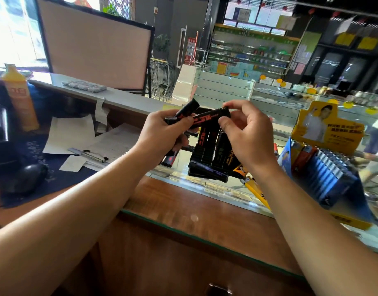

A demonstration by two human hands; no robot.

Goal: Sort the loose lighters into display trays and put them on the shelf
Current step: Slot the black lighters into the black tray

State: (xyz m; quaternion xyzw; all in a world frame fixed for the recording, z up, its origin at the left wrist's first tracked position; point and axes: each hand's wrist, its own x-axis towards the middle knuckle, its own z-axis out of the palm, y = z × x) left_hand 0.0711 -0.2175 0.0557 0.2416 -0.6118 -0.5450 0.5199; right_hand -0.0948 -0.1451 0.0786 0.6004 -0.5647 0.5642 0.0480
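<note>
Left hand [162,129] grip holds several black lighters [185,113]; right hand [248,133] grip pinches one lighter [211,118] above counter [183,210]

Black red-printed lighters [209,119] held fanned above a black display tray [207,169].

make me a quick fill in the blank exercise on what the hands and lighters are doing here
1. The left hand grips a bunch of black ____ with red print.
2. The right hand pinches one black lighter between thumb and ____.
3. Under the hands, a black display tray stands on the ____ counter top.
4. At the right, the tray with the yellow header card holds a row of ____ lighters.

Missing words: lighters; fingers; glass; blue
</note>
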